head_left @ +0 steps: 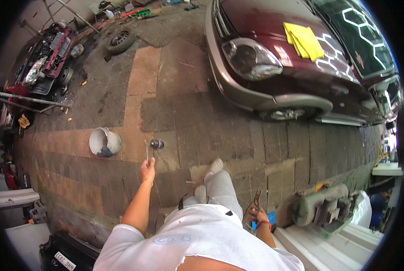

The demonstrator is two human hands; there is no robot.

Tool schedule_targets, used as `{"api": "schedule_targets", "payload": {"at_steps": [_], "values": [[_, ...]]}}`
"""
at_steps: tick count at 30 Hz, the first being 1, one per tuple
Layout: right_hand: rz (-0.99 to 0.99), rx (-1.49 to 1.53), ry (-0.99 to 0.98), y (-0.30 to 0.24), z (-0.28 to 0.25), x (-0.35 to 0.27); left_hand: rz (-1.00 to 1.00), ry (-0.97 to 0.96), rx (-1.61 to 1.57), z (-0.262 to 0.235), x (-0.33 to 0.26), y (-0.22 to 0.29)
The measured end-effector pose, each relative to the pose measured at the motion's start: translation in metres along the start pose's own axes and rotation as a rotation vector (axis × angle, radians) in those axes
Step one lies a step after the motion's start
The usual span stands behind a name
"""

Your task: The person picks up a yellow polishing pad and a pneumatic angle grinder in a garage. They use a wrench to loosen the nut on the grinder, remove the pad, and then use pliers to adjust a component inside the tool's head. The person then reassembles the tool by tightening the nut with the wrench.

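Note:
My left hand [147, 172] is stretched forward over the floor, its fingers closed round a pale, slim metal tool [148, 152] that looks like a wrench. A dark, short cylindrical part [157, 144] shows at the tool's far end; whether they are joined I cannot tell. My right hand [259, 214] is low at my right side, fingers curled round a brownish, narrow tool [257, 198] pointing up. What kind of tool it is does not show clearly. Bright blue pieces [266, 221] appear beside that hand, partly hidden by it.
A grey-white bucket [105, 142] stands left of my left hand. Ahead on the right is a maroon car [260, 27] with a yellow cloth [304, 41] on its hood. A loose wheel [120, 40], car parts [48, 58] and a green compressor [317, 207] surround the tiled floor.

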State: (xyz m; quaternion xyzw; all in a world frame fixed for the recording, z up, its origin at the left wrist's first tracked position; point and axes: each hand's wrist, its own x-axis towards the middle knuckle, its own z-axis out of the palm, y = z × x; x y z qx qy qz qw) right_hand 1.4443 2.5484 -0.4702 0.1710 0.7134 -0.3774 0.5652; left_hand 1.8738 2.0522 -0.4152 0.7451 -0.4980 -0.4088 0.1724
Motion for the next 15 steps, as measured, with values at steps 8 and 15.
{"api": "schedule_targets", "payload": {"at_steps": [8, 15], "values": [[-0.033, -0.702, 0.013, -0.198, 0.127, 0.101, 0.455, 0.107, -0.848, -0.117, 0.119, 0.363], [-0.12, -0.995, -0.27, -0.503, 0.333, 0.164, 1.338, -0.242, -0.949, -0.303, 0.118, 0.622]]}}
